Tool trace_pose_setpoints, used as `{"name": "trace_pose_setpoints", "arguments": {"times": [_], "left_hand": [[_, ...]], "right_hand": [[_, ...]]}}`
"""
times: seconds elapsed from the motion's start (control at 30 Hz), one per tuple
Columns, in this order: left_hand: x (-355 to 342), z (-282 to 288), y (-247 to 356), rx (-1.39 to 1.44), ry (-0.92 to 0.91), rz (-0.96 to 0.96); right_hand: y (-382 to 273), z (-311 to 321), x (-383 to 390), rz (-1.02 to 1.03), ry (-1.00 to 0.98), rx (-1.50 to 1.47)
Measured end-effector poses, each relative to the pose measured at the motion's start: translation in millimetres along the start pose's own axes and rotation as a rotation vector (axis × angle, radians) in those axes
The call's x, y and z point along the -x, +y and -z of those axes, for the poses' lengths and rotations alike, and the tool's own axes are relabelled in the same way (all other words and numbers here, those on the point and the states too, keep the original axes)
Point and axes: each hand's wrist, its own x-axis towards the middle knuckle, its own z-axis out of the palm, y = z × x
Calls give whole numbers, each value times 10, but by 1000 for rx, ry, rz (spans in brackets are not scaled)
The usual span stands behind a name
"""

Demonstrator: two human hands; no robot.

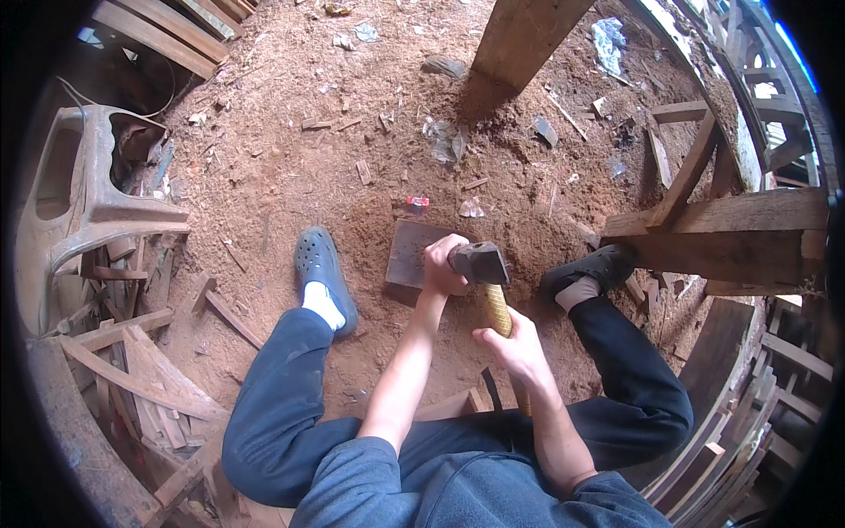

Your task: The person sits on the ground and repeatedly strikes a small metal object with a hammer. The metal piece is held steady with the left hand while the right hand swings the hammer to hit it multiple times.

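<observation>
My right hand is wrapped round the handle of a hammer, which is bound in yellow; its bare lower end shows below my hand. The dark, blocky hammer head is at the upper end, right beside my left hand. The fingers of that hand are closed. What they grip is hidden, and I cannot tell whether they touch the head's rounded end. Beneath my left hand, a flat wooden block with small dark marks or holes lies on the ground, partly covered by the hand.
Sawdust and wood scraps cover the ground between my feet. A worn plastic stool stands at the left above offcuts. A thick wooden post rises ahead. Heavy timber lies beside my right foot, with stacked slats nearer.
</observation>
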Motion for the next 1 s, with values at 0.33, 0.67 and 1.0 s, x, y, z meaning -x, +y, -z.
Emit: {"name": "trace_pose_setpoints", "arguments": {"times": [0.33, 0.67, 1.0], "left_hand": [[14, 21, -7, -38, 7, -87], [12, 23, -10, -29, -3, -72], [1, 3, 8, -4, -31, 0]], "right_hand": [[-8, -42, -38, -180, -47, 54], [0, -95, -59, -85, 0, 67], [-56, -50, -66, -174, -20, 59]]}}
